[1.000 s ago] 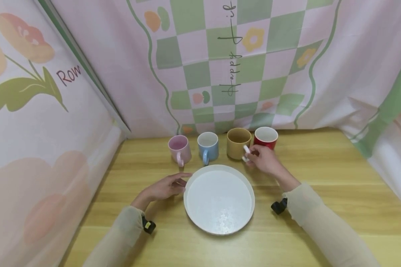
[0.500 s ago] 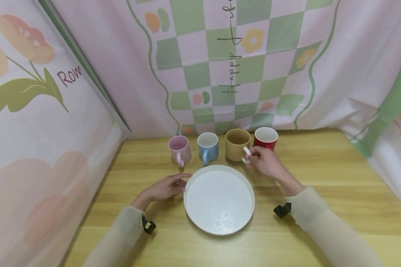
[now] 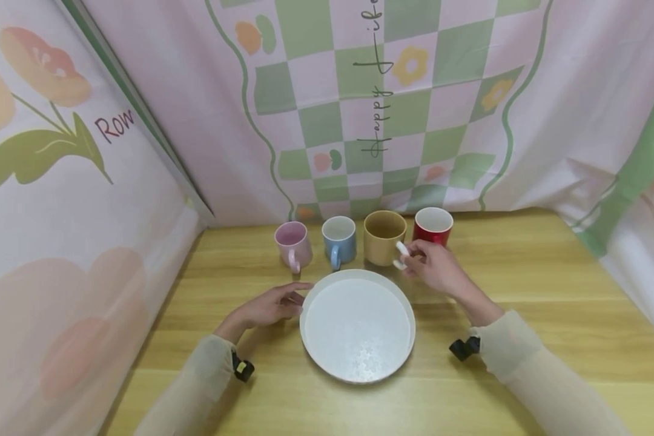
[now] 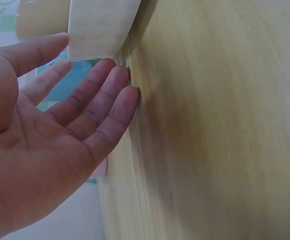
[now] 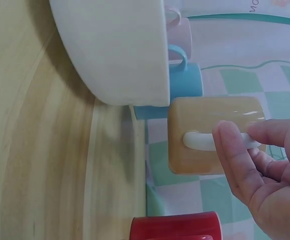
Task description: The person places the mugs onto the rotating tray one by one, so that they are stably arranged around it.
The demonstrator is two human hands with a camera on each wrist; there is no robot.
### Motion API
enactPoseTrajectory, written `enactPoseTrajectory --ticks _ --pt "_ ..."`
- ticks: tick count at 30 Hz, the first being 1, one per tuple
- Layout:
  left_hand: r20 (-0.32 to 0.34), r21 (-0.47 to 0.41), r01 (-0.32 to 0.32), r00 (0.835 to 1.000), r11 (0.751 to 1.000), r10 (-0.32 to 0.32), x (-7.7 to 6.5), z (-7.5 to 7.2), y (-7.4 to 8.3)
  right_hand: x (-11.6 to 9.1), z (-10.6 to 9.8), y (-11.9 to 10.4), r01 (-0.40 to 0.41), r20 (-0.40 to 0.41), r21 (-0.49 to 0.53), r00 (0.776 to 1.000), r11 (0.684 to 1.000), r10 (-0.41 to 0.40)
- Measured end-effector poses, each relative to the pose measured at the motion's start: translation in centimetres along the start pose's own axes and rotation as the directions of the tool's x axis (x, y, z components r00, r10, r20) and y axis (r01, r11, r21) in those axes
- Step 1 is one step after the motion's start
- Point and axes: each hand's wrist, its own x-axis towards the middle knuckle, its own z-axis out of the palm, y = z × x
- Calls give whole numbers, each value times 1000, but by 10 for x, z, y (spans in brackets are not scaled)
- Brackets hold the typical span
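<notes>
My right hand (image 3: 435,264) pinches the white handle (image 5: 200,141) of a mustard-yellow mug (image 3: 380,249) between thumb and fingers. In the right wrist view a gap shows between the mug's base and the wooden table. The mug is upright, behind the round white tray (image 3: 354,324). On the tray's left side rests my left hand (image 3: 272,306), fingers loosely extended and its fingertips right at the rim. The left wrist view shows that palm with thumb and fingers apart, beside the tray wall (image 4: 102,30).
A pink mug (image 3: 301,249) and a light blue mug (image 3: 347,247) stand left of the yellow one, handles facing forward. To its right is a red mug (image 3: 430,233) with a white inside, partly behind my right hand. A patterned curtain (image 3: 360,121) hangs behind the table.
The yellow mug has shifted slightly left and toward me with my right hand, widening the gap to the red mug. My left hand and the tray stay put.
</notes>
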Motion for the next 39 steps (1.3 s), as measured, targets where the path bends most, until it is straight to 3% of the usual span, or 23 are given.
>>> enactPoseTrajectory --ticks 25,39 --pt "-5 -16 -6 1000 1000 6 1 -1 -2 -12 8 -29 47 86 -25 995 999 -45" --pt "-11 -29 -60 998 998 60 -2 2 0 -20 20 -36 84 130 -29 988 996 -79"
